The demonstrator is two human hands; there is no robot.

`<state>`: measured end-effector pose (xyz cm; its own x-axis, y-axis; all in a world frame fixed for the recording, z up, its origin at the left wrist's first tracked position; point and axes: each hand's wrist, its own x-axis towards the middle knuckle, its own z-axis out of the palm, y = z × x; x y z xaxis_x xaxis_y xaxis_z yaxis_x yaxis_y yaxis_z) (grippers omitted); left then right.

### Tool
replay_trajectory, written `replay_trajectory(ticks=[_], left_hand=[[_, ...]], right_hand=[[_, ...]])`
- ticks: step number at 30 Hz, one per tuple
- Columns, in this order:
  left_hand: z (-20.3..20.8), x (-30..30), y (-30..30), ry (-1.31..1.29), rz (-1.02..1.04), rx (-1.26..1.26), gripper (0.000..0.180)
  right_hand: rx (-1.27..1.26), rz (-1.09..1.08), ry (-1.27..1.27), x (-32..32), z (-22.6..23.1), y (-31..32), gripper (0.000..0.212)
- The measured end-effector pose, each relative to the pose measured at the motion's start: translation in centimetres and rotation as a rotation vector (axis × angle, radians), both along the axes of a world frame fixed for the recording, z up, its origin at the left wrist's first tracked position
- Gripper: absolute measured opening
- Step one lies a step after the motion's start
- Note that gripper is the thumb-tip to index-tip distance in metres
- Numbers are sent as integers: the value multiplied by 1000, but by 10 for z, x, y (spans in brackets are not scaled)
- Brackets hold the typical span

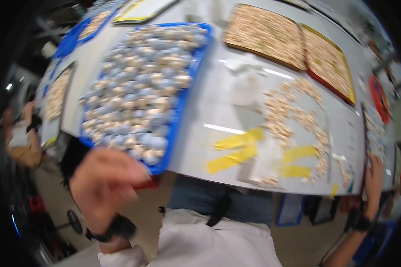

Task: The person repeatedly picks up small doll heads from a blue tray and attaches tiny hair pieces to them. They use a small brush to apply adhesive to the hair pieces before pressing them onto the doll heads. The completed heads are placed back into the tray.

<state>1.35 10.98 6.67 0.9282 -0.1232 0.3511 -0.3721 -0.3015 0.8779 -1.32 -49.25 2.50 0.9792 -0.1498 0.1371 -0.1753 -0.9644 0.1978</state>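
Observation:
My left hand (107,184), blurred by motion, is at the near left corner of a blue tray (182,104). Its fingers are curled with the thumb pressed against them; anything in them is hidden. Small rounded pieces (138,84), pale blue and cream, are heaped in that tray. Far to the right, my right hand (374,171) has its fingers stretched forward at the table's edge, beside a tray of small whitish-blue pieces (375,129). A black band is round each wrist.
Loose cream pieces (278,115) lie scattered on the grey-white table (191,151) near yellow tape strips (234,153). Trays of cream pieces (265,33) stand at the back. A red ring-shaped thing (378,99) is at right. Another person's arm (32,124) shows at left.

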Motion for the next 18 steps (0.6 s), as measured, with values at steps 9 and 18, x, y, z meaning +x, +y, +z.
replay_trajectory(ticks=[9,18], left_hand=[[-4,91,211,135,375,616,24],[-6,73,233,129,457,378,27]], right_hand=[[310,47,-182,-5,15,35,27],[428,158,-172,4,74,116,18]])
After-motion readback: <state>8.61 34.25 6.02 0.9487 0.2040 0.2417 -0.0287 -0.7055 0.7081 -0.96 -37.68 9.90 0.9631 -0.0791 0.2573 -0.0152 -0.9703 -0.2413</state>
